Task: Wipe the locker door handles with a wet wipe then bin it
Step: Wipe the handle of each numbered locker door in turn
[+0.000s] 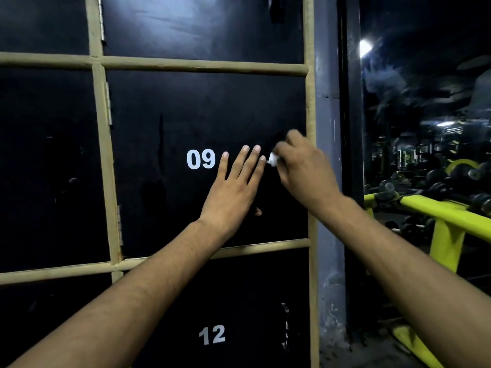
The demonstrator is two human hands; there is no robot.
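Two hands on locker door 09. Your left hand lies flat on the panel, fingers straight, holding nothing, just left of the right grip. Your right hand has a narrow grip, its fingers curled and pinching the wet wipe, a small white wad at the fingertips, up against the door's right edge. The handle is too dark to make out, likely under that grip. Step in hand: wiping 09's handle. Next move, judged: drop the grip to door 12 below, where a scuffed vertical strip, probably its handle, sits almost straight beneath. Hold the pinch tight. No bin in view.
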